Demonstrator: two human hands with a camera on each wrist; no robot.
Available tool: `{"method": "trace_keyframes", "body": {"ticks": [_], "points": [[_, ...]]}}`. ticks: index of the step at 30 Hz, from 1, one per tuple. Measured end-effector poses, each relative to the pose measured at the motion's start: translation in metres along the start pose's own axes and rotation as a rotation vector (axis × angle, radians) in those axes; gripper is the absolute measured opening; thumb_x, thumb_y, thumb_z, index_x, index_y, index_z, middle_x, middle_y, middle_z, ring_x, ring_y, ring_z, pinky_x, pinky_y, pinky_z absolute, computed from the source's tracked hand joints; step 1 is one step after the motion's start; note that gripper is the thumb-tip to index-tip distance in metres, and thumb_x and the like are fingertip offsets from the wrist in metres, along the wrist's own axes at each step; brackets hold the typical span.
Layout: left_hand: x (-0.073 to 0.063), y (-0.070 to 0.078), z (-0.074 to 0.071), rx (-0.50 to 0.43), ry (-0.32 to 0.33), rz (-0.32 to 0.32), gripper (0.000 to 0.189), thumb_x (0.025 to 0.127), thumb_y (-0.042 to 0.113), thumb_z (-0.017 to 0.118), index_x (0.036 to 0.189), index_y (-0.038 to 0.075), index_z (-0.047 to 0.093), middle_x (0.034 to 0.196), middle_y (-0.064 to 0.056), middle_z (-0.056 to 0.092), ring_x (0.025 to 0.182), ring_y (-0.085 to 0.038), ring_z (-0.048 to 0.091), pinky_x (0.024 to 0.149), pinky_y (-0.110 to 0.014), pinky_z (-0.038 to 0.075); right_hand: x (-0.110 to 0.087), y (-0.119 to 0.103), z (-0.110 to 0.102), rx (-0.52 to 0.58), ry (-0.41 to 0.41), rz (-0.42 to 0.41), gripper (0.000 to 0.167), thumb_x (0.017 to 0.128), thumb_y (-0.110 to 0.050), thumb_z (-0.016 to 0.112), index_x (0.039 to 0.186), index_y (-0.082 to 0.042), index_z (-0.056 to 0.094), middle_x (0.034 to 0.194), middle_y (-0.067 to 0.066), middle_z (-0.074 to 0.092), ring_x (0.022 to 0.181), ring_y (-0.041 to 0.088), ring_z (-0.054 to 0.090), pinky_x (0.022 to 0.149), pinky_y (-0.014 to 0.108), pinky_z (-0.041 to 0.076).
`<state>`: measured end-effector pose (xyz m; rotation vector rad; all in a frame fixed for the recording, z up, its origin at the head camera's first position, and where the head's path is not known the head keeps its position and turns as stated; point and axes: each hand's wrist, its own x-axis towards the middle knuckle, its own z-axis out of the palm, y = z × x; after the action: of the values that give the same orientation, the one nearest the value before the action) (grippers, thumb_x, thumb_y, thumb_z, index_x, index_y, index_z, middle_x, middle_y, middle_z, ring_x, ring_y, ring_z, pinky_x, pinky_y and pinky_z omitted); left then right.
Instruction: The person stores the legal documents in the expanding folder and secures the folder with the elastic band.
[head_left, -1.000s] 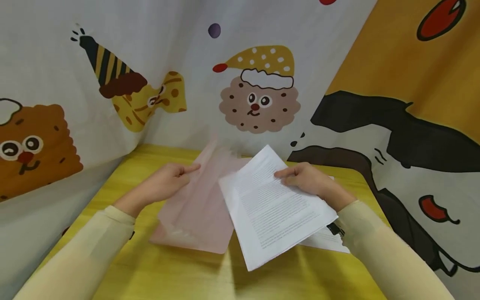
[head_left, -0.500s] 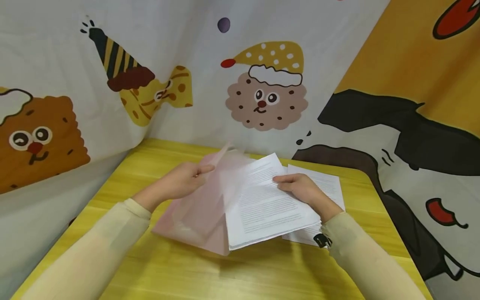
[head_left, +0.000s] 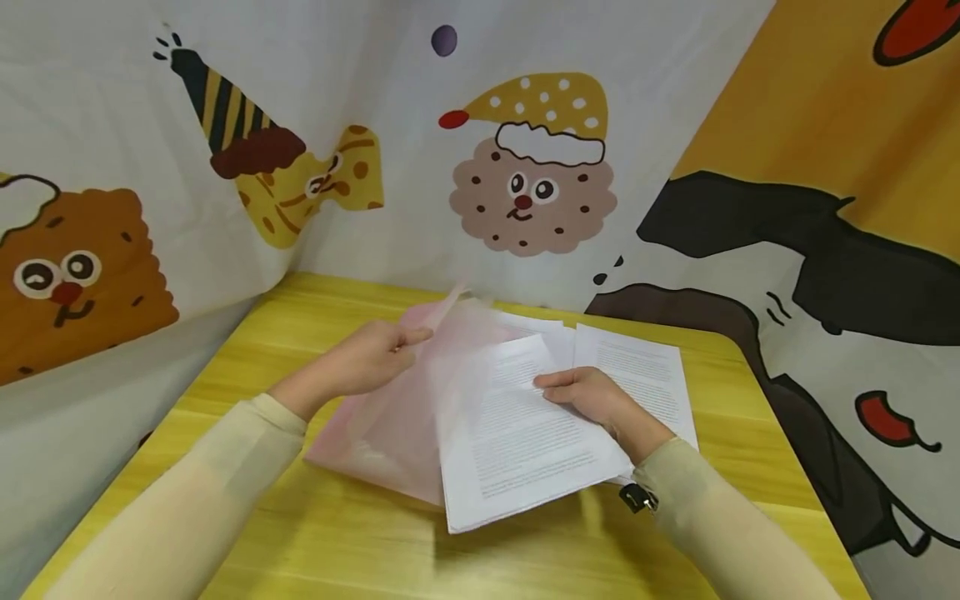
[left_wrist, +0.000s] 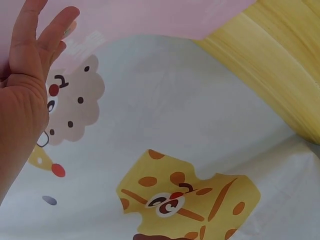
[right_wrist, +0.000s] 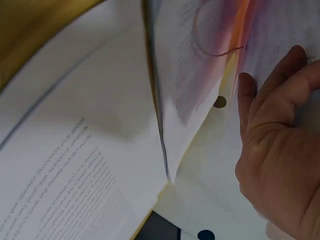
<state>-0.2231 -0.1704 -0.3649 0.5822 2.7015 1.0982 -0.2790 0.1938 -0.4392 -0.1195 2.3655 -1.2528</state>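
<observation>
In the head view my left hand [head_left: 371, 358] pinches the raised translucent cover of a pink document folder [head_left: 401, 433]. The folder lies tilted, its mouth toward the right. My right hand [head_left: 596, 408] grips a stack of printed paper sheets [head_left: 525, 458] by its right side, thumb beneath the fingers. The stack's left part shows hazily through the folder's cover, while its near corner juts out in front. In the left wrist view the pink folder [left_wrist: 160, 15] spans the top, beside my fingers. The right wrist view shows sheets [right_wrist: 75, 165] spread apart along the edge.
More printed sheets [head_left: 645, 367] lie on the yellow wood-grain table [head_left: 360, 542], behind and right of my right hand. A white cartoon-print curtain [head_left: 405, 250] hangs along the table's back edge. A small black device [head_left: 637, 498] shows at my right cuff.
The paper stack has moved left so that its left part overlaps the folder, then slid a little toward me. My left hand keeps its pinch on the cover.
</observation>
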Motion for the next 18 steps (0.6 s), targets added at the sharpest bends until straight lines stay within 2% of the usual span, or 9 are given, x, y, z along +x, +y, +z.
{"method": "trace_keyframes", "body": {"ticks": [3, 7, 8, 13, 14, 15, 18], "points": [[0.0, -0.001, 0.001, 0.009, 0.003, 0.012, 0.047, 0.103, 0.004, 0.048, 0.148, -0.005, 0.058, 0.157, -0.02, 0.056, 0.057, -0.012, 0.022, 0.06, -0.029, 0.034, -0.001, 0.0, 0.006, 0.032, 0.063, 0.011, 0.039, 0.103, -0.021, 0.068, 0.14, -0.009, 0.072, 0.159, 0.013, 0.058, 0.147, 0.035, 0.05, 0.12, 0.046, 0.041], [0.001, -0.002, 0.004, 0.005, 0.002, 0.017, 0.048, 0.103, 0.004, 0.048, 0.149, -0.006, 0.056, 0.157, -0.021, 0.056, 0.06, -0.015, 0.025, 0.062, -0.03, 0.035, -0.004, 0.0, 0.011, 0.13, 0.185, 0.041, 0.042, 0.106, -0.022, 0.064, 0.146, -0.01, 0.067, 0.165, 0.012, 0.051, 0.157, 0.033, 0.037, 0.128, 0.048, 0.033], [0.001, -0.002, 0.004, 0.011, 0.006, 0.02, 0.048, 0.103, 0.004, 0.048, 0.149, -0.006, 0.056, 0.156, -0.021, 0.056, 0.063, -0.014, 0.032, 0.064, -0.029, 0.037, -0.006, 0.001, 0.015, 0.163, 0.199, 0.05, 0.042, 0.107, -0.021, 0.063, 0.148, -0.01, 0.066, 0.166, 0.012, 0.049, 0.159, 0.033, 0.036, 0.128, 0.049, 0.033], [0.002, -0.001, 0.009, 0.021, 0.005, 0.011, 0.049, 0.103, 0.004, 0.048, 0.15, -0.005, 0.055, 0.157, -0.019, 0.057, 0.06, -0.013, 0.033, 0.065, -0.029, 0.04, -0.014, 0.004, 0.043, 0.264, 0.215, 0.045, 0.044, 0.109, -0.015, 0.058, 0.152, -0.004, 0.059, 0.168, 0.013, 0.046, 0.16, 0.033, 0.034, 0.127, 0.051, 0.037], [0.003, 0.0, 0.01, 0.024, 0.002, 0.005, 0.049, 0.103, 0.005, 0.048, 0.151, -0.005, 0.055, 0.157, -0.019, 0.057, 0.059, -0.011, 0.032, 0.064, -0.029, 0.039, -0.016, 0.004, 0.049, 0.264, 0.217, 0.03, 0.045, 0.109, -0.015, 0.057, 0.152, -0.003, 0.058, 0.168, 0.013, 0.046, 0.16, 0.032, 0.033, 0.127, 0.051, 0.036], [0.004, 0.0, 0.011, 0.021, -0.004, -0.004, 0.05, 0.103, 0.005, 0.047, 0.152, -0.005, 0.054, 0.158, -0.018, 0.056, 0.056, -0.012, 0.024, 0.061, -0.03, 0.037, -0.018, 0.003, 0.054, 0.247, 0.22, 0.011, 0.045, 0.11, -0.015, 0.057, 0.153, -0.003, 0.058, 0.168, 0.013, 0.047, 0.161, 0.033, 0.032, 0.128, 0.052, 0.035], [0.006, 0.001, 0.015, 0.037, -0.01, -0.012, 0.05, 0.104, 0.006, 0.047, 0.152, -0.004, 0.054, 0.158, -0.018, 0.055, 0.054, -0.01, 0.021, 0.057, -0.028, 0.034, -0.024, -0.002, 0.065, 0.174, 0.213, -0.054, 0.046, 0.111, -0.017, 0.055, 0.156, -0.005, 0.055, 0.169, 0.01, 0.046, 0.162, 0.032, 0.029, 0.13, 0.053, 0.03]]}}
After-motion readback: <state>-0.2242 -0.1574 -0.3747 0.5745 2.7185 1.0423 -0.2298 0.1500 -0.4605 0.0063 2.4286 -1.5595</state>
